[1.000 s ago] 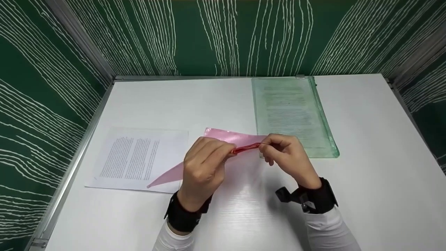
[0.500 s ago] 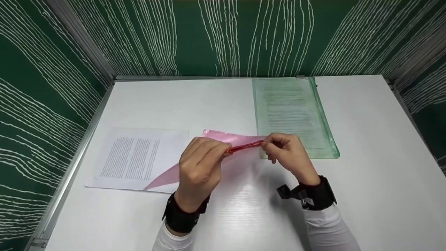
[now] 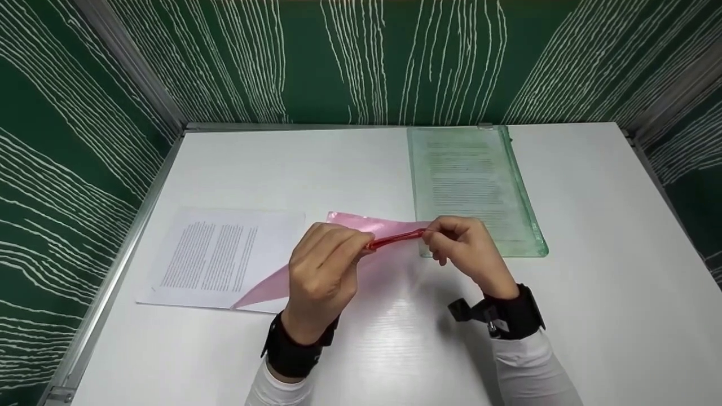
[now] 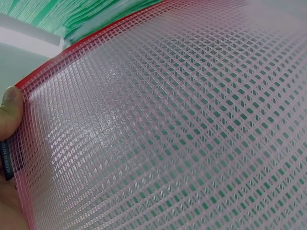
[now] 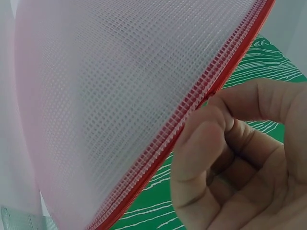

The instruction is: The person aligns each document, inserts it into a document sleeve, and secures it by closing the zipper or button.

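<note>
Gripping the pink mesh pouch by one end with the left hand; pinching at the red zipper with the right hand! Up between both hands, over the white table, overlapping the printed sheet in the head view. Look past the right hand to the green folder, flat on the table (and through it, to lines of text).

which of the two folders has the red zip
The pink mesh folder, held up in the middle: the red zip runs along its edge. The green folder, lying flat on the table, is edged in green instead.
</note>
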`<control>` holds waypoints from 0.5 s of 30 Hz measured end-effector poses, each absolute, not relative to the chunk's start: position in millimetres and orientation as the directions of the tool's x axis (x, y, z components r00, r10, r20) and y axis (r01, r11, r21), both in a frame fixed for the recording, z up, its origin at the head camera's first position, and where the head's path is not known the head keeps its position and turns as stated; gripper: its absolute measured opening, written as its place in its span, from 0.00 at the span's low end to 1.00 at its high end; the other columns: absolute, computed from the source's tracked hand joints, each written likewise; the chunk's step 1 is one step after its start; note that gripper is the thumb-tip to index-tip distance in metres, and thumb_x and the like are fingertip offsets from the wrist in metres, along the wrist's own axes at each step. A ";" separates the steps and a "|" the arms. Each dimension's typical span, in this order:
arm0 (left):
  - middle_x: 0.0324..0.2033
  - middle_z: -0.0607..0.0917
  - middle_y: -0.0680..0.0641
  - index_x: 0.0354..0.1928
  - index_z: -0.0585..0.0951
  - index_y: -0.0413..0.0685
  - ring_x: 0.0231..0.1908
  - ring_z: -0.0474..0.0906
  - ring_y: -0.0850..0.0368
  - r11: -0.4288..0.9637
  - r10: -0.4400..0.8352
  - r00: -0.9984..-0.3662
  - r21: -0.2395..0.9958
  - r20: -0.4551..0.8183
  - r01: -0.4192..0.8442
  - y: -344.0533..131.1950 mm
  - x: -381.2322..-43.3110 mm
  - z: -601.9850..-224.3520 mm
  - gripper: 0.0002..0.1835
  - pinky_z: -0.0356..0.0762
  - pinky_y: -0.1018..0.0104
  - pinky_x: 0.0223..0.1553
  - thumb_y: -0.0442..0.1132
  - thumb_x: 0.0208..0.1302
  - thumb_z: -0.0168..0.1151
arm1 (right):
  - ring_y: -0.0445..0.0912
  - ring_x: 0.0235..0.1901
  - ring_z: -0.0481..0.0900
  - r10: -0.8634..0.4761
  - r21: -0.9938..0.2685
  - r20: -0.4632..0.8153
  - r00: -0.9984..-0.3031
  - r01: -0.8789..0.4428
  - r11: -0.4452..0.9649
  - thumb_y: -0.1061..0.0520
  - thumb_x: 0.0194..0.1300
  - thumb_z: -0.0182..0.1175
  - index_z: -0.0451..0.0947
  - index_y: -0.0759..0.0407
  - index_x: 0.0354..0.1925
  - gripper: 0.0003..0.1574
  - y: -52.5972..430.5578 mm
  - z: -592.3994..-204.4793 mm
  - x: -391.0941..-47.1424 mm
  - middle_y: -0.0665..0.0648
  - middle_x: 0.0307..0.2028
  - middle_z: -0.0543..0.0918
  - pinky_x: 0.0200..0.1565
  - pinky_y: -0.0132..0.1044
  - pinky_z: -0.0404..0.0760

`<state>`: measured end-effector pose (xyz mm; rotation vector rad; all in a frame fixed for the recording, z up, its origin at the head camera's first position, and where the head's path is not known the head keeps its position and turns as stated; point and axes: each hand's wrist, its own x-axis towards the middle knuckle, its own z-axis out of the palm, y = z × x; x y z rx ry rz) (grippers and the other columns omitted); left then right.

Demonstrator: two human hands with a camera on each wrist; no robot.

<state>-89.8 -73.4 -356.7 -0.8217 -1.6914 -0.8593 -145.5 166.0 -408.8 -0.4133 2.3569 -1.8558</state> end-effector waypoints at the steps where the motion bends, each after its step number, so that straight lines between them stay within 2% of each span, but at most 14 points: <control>1: 0.28 0.86 0.45 0.36 0.86 0.35 0.28 0.79 0.52 0.515 0.112 -0.241 0.151 0.964 0.844 -73.3 -89.2 -357.1 0.03 0.78 0.64 0.33 0.26 0.60 0.71 | 0.46 0.19 0.74 -0.281 -0.967 0.075 -0.957 -0.138 0.214 0.72 0.63 0.54 0.83 0.63 0.28 0.14 166.7 -409.9 -145.8 0.62 0.22 0.79 0.25 0.35 0.76; 8: 0.29 0.86 0.45 0.35 0.87 0.35 0.28 0.79 0.53 0.534 0.084 -0.222 0.144 0.971 0.833 -75.2 -88.4 -353.7 0.04 0.78 0.64 0.32 0.31 0.65 0.70 | 0.46 0.20 0.74 -0.266 -0.968 0.029 -0.964 -0.094 0.233 0.70 0.65 0.55 0.83 0.64 0.28 0.12 169.5 -412.8 -149.2 0.59 0.20 0.78 0.25 0.35 0.75; 15: 0.29 0.86 0.45 0.35 0.87 0.35 0.28 0.79 0.53 0.532 0.089 -0.218 0.139 0.972 0.835 -74.7 -88.5 -352.0 0.05 0.78 0.64 0.32 0.32 0.66 0.69 | 0.46 0.19 0.74 -0.268 -0.967 0.036 -0.963 -0.101 0.233 0.71 0.65 0.55 0.83 0.64 0.29 0.12 170.6 -413.1 -149.4 0.59 0.20 0.78 0.24 0.35 0.75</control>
